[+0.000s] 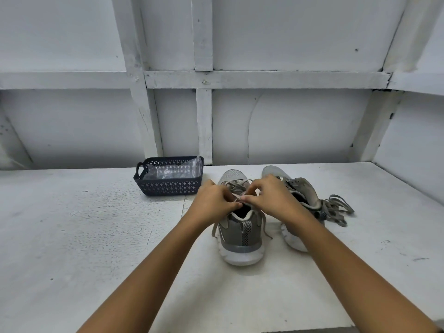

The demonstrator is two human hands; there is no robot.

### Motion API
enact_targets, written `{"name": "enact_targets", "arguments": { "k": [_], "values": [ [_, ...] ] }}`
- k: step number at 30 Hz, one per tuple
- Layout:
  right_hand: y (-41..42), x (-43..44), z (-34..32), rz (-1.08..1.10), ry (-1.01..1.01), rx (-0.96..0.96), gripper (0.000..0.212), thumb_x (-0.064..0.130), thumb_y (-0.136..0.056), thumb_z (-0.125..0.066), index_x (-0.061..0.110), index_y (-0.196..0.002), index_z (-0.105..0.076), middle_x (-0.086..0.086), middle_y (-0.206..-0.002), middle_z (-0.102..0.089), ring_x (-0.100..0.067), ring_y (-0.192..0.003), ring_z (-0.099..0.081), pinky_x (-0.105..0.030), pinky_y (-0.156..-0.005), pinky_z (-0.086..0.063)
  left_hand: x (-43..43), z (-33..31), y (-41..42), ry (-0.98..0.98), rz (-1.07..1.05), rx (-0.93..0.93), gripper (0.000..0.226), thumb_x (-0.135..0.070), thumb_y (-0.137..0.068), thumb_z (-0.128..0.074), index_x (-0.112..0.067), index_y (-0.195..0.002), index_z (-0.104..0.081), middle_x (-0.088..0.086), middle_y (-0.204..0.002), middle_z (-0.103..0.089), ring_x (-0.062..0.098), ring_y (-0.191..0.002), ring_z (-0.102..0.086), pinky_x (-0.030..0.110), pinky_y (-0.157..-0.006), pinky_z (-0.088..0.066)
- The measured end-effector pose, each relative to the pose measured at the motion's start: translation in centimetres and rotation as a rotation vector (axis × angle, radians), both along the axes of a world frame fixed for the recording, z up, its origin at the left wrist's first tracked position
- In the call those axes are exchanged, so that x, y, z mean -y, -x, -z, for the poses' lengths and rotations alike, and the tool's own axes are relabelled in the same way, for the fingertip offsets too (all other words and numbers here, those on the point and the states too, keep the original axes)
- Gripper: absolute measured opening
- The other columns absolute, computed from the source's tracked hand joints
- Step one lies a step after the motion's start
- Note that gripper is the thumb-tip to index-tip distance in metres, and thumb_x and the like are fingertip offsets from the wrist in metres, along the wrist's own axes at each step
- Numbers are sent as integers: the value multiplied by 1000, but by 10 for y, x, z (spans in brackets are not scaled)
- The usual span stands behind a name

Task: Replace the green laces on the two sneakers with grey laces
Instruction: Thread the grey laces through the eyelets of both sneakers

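Two grey sneakers stand on the white table, heels toward me. The left sneaker [241, 236] has a grey lace [236, 185] threaded across its front, with loose ends hanging down both sides. My left hand [213, 200] and my right hand [271, 197] meet over its tongue, and each pinches the lace near the top eyelets. The right sneaker [301, 188] lies tilted, partly hidden behind my right forearm. A pile of loose greenish-grey laces [336, 209] lies just right of it.
A dark plastic basket [169, 176] lined with clear plastic stands at the back of the table, left of the sneakers. A white panelled wall [288, 128] rises right behind the table. The table [84, 236] stretches wide to the left.
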State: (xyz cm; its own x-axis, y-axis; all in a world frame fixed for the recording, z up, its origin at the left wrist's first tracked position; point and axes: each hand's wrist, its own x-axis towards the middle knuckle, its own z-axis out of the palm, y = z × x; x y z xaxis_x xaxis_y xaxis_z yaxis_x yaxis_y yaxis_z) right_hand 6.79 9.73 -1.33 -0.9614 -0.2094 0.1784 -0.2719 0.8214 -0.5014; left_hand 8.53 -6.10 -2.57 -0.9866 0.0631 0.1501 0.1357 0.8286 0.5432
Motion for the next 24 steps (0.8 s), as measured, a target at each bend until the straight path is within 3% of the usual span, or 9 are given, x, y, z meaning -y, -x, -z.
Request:
{"name": "enact_targets", "arguments": {
  "k": [2, 4, 7, 10, 14, 18, 20, 24],
  "values": [
    [0, 3, -2, -32, -78, 13, 17, 37, -79, -71, 25, -90, -75, -5, -102, -53, -18, -92, -57, -27, -78, -44, -2, 0, 4, 65, 25, -8, 24, -41, -83, -66, -24, -98, -74, 7, -95, -51, 20, -109, -42, 25, -78, -35],
    [-1, 4, -2, -50, -85, -1, 16, 35, -82, -69, 22, -88, -75, -7, -99, -57, -18, -89, -57, -26, -72, -41, -2, 0, 5, -4, 18, -39, 22, -37, -85, -64, -20, -94, -75, 5, -89, -52, 17, -105, -44, 25, -75, -35],
    [-6, 2, -6, -31, -81, -12, 13, 26, -86, -63, 15, -87, -71, -4, -91, -49, -19, -91, -55, -25, -71, -38, 3, -2, 0, -137, 31, -18, 18, -33, -87, -64, -18, -79, -68, 3, -90, -48, 15, -92, -49, 24, -67, -33],
    [-11, -2, -11, -52, -56, 7, 9, 21, -85, -59, 15, -82, -65, -1, -89, -51, -19, -90, -58, -24, -70, -39, 13, -5, -5, -110, 84, -6, 17, -32, -88, -63, -19, -77, -65, 3, -88, -53, 16, -84, -52, 23, -61, -35],
    [-8, -4, -12, -65, -32, -38, 7, 21, -89, -57, 16, -89, -63, -3, -98, -59, -19, -92, -57, -27, -72, -39, 13, -6, -4, -11, 80, -103, 14, -30, -88, -62, -18, -96, -62, -1, -86, -53, 17, -80, -50, 28, -66, -38],
    [0, -3, -7, -94, -67, -186, 8, 19, -93, -53, 18, -100, -55, -3, -104, -54, -17, -81, -49, -30, -71, -37, 6, -1, 3, 48, 111, -201, 35, -32, -87, -63, -22, -118, -51, 3, -108, -47, 21, -101, -49, 39, -90, -44],
    [2, -5, -3, -150, -104, -182, 11, 20, -92, -52, 22, -101, -59, -1, -105, -50, -17, -80, -51, -31, -73, -42, 6, 0, 8, 69, 96, -208, 31, -33, -88, -62, -22, -116, -57, 4, -107, -46, 22, -100, -49, 41, -91, -44],
    [2, -7, -4, -216, -323, -113, 19, 37, -87, -61, 28, -103, -66, 2, -118, -40, -20, -100, -56, -30, -78, -43, 8, -2, 17, 6, 86, -195, 17, -29, -90, -59, -19, -101, -67, 2, -101, -48, 21, -97, -52, 38, -90, -45]
  ]
}}
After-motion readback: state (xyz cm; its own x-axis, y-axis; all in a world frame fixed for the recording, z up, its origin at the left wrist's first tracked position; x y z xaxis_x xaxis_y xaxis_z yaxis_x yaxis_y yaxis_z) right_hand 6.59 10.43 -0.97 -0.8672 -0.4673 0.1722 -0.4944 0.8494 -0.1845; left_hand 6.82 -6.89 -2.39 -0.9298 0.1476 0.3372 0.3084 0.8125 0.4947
